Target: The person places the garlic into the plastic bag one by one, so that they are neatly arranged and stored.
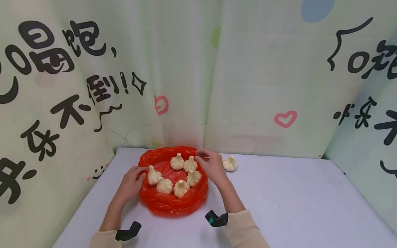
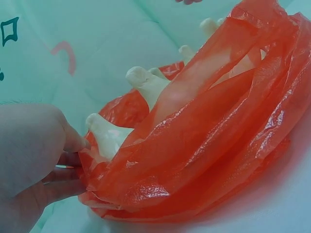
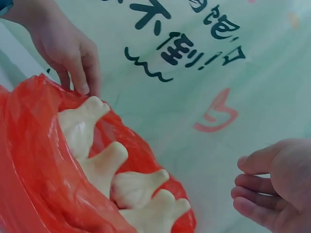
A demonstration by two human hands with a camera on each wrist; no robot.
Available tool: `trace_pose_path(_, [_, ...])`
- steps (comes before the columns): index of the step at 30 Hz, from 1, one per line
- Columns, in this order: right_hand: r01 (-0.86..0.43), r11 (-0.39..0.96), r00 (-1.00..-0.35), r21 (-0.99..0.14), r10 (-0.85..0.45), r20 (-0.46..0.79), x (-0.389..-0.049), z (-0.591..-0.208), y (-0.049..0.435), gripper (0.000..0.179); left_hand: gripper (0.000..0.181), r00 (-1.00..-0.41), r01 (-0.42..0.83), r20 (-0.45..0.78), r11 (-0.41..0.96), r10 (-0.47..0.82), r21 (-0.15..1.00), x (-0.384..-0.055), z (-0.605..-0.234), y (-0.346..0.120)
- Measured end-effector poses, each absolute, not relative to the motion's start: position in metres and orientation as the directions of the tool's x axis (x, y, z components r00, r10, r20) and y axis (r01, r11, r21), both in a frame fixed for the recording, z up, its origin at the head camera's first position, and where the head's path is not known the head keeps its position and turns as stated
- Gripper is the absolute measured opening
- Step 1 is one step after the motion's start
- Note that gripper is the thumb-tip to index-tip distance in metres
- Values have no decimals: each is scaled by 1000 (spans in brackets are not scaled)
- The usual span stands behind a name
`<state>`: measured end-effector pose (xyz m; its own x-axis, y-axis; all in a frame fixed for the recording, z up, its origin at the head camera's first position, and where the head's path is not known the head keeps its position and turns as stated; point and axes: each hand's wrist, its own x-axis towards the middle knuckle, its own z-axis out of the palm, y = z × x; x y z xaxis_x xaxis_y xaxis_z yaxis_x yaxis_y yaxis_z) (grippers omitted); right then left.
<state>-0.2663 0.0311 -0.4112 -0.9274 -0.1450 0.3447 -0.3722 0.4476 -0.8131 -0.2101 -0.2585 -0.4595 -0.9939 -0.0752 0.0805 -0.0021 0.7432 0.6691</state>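
Observation:
A red plastic bag (image 1: 173, 206) sits on the table with its rim rolled down, and several garlic bulbs (image 1: 181, 188) lie in a rough ring inside it. My left hand (image 1: 131, 184) pinches the bag's left rim between thumb and fingers, close beside one garlic bulb (image 2: 109, 138). Over at the far right rim is my right hand (image 1: 214, 167). In the right wrist view, the right hand (image 3: 277, 187) hovers apart from the bag with loosely bent fingers and nothing between them. Another garlic bulb (image 1: 230, 164) lies on the table just right of that hand.
The white table (image 1: 279, 199) backs onto a pale green curtain (image 1: 263, 86) printed with black characters and pink hearts. More of this curtain hangs at the left and right sides. Dark wrist-worn devices (image 1: 216, 219) stick out from both sleeves.

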Motion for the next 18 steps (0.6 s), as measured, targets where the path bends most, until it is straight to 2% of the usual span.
trace_pose_path(8, [-299, 453, -951, -840, -72, 300, -269, -418, 59, 21, 37, -995, -2, 70, 747, -66, 665, -211, -464, -257])
trace_pose_path(18, [-272, 481, -951, -833, 0, 311, -272, -429, 88, 22, 36, -994, 12, 89, 764, -60, 645, -212, -463, -257])
